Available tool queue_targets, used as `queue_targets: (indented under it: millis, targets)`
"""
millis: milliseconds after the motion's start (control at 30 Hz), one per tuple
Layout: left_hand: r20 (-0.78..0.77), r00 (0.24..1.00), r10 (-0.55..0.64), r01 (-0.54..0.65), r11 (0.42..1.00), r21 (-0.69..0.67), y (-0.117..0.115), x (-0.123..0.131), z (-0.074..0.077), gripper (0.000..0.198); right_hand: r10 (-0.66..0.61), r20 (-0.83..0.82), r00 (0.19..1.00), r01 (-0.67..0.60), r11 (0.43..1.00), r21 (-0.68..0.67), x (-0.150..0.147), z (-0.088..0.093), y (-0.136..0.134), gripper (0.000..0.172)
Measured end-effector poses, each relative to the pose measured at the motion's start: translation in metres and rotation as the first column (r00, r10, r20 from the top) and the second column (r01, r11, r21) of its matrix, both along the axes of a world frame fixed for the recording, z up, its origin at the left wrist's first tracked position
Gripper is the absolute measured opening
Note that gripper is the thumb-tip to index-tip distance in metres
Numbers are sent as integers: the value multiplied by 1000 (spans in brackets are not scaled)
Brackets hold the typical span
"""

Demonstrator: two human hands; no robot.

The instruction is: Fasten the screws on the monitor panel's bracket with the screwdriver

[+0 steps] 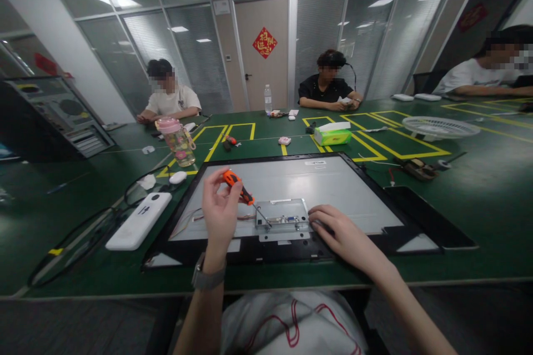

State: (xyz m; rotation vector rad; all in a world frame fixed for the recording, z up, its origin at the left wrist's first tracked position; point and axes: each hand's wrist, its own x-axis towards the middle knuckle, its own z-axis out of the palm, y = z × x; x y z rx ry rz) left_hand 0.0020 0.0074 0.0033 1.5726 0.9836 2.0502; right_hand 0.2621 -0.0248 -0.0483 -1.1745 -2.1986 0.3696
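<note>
My left hand (222,202) is closed round the orange and black handle of a screwdriver (239,187). The screwdriver slants down to the right, and its tip is at the front edge of a metal bracket (283,212) with connector ports. That bracket sits on the back of a flat display panel (341,194), silver-grey with a black frame, lying on the table. At the bracket's right side rests my right hand (335,226), fingers stretched out and touching its edge, with no tool seen in it. Thin wires (194,216) run out from the bracket's left.
Left of the panel lie a white power bank (139,221), a black cable (70,244) and a pink-lidded bottle (177,141). A dark slab (428,216) lies on the right. Beyond are a green tissue pack (332,134), a white fan grille (439,127) and several seated people.
</note>
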Motion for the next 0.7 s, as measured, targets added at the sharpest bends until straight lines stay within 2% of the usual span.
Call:
queue_targets:
  millis: [100, 333, 700]
  targets:
    - [-41, 996, 76, -74, 996, 46, 3, -2, -5, 35, 6, 0, 1000, -6, 1000, 1, 1, -1, 0, 19]
    - [-172, 979, 105, -104, 994, 17, 3, 2, -17, 35, 1, 7, 1000, -1, 1000, -8, 3, -4, 1, 20]
    - [-341, 921, 187, -155, 981, 120, -1, 7, -18, 33, 7, 10, 1000, -7, 1000, -4, 3, -6, 2, 20]
